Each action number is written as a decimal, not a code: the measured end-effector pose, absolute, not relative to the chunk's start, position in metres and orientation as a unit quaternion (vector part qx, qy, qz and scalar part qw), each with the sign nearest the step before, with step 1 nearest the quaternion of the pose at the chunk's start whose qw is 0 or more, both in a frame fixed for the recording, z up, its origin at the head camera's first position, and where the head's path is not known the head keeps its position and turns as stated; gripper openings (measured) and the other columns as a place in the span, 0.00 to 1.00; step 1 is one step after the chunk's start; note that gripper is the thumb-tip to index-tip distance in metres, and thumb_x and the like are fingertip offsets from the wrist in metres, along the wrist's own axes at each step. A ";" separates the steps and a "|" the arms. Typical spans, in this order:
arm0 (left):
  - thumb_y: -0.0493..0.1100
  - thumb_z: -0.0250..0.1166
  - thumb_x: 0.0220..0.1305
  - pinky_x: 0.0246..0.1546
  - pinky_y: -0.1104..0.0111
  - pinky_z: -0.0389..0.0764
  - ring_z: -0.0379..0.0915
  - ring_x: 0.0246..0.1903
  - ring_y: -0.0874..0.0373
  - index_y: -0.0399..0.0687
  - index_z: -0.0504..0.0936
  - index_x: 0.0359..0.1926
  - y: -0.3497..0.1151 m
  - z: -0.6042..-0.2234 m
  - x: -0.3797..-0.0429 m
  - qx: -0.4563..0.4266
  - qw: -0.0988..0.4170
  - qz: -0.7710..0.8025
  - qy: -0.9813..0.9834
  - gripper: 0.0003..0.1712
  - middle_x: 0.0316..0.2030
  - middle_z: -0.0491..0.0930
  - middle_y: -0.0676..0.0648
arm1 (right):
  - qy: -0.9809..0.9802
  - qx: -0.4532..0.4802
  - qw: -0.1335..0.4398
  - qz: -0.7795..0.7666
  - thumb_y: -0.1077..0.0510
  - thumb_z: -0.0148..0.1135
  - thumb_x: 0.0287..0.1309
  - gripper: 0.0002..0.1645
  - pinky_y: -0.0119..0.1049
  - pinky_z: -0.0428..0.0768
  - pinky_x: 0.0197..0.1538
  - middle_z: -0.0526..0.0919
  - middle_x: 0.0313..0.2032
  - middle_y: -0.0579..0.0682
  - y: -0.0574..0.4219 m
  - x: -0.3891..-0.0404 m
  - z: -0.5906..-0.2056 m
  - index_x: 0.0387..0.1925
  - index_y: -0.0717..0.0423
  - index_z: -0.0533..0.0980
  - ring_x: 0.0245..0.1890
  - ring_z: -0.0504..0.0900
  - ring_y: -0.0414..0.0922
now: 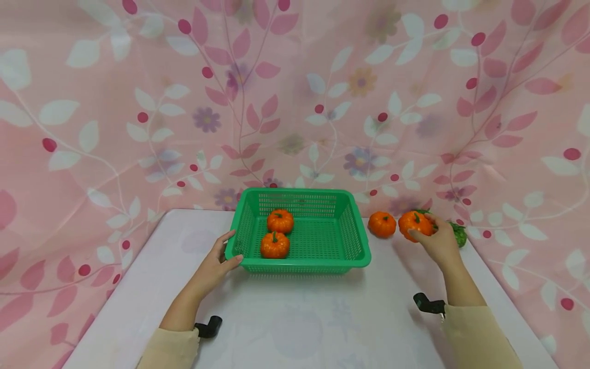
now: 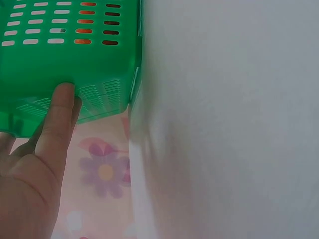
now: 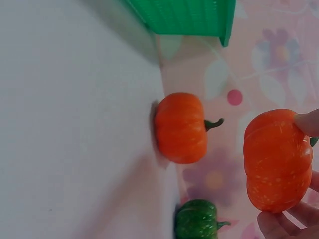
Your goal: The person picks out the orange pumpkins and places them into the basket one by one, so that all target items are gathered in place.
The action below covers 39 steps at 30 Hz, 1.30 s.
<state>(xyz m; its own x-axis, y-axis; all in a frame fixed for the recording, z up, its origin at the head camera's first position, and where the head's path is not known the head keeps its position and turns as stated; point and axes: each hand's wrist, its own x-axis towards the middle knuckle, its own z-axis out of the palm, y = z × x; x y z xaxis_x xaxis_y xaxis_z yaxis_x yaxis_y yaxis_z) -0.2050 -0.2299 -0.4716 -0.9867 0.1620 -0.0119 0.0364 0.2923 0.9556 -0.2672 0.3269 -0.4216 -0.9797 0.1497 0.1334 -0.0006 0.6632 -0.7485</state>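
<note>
My right hand [image 1: 441, 245] grips a small orange pumpkin [image 1: 412, 223] with a green stem, held up off the table. In the right wrist view the thumb and fingers clasp that pumpkin [image 3: 277, 162] at its sides. Another orange pumpkin [image 1: 382, 224] sits on the table just left of it. My left hand [image 1: 213, 267] holds the left front corner of a green plastic basket [image 1: 299, 262], thumb at the rim. In the left wrist view its fingers lie against the basket wall [image 2: 94, 59]. Inside the basket, at the left, are two orange pumpkins [image 1: 280, 221].
Green pumpkins [image 1: 459, 234] stand behind my right hand, partly hidden by it; one green pumpkin [image 3: 197, 219] shows in the right wrist view. A white cloth [image 1: 295, 318] covers the table. Behind its far edge hangs a pink floral curtain [image 1: 286, 102].
</note>
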 end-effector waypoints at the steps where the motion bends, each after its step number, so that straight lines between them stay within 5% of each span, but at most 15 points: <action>1: 0.45 0.62 0.72 0.63 0.47 0.71 0.63 0.66 0.37 0.57 0.46 0.80 -0.230 -0.471 -0.205 0.062 0.054 0.592 0.802 0.45 0.74 0.54 0.31 | -0.906 -0.039 0.095 0.410 0.46 0.66 0.64 0.47 0.68 0.67 0.62 0.62 0.66 0.75 0.326 -0.266 -0.419 0.72 0.70 0.59 0.62 0.65 0.71; 15: 0.46 0.63 0.71 0.62 0.48 0.71 0.64 0.66 0.37 0.58 0.47 0.79 -0.230 -0.474 -0.207 0.061 0.048 0.585 0.808 0.45 0.73 0.55 0.32 | -0.904 -0.017 0.095 0.416 0.40 0.67 0.62 0.51 0.71 0.66 0.61 0.56 0.72 0.70 0.299 -0.253 -0.390 0.75 0.61 0.57 0.66 0.59 0.72; 39: 0.45 0.63 0.71 0.62 0.48 0.72 0.63 0.66 0.37 0.54 0.44 0.80 -0.231 -0.472 -0.206 0.068 0.054 0.590 0.803 0.47 0.73 0.54 0.30 | -0.878 0.058 0.045 0.472 0.42 0.69 0.61 0.50 0.61 0.72 0.62 0.58 0.70 0.66 0.237 -0.261 -0.370 0.76 0.54 0.57 0.65 0.66 0.67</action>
<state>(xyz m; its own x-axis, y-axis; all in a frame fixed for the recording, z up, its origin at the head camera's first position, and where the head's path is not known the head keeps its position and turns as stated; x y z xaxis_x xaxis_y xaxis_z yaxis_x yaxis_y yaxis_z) -0.2060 -0.2306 -0.4715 -0.9849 0.1732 -0.0053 0.0466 0.2941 0.9546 -0.2609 0.2366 -0.3699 -0.9891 -0.0595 0.1348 -0.1453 0.5474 -0.8242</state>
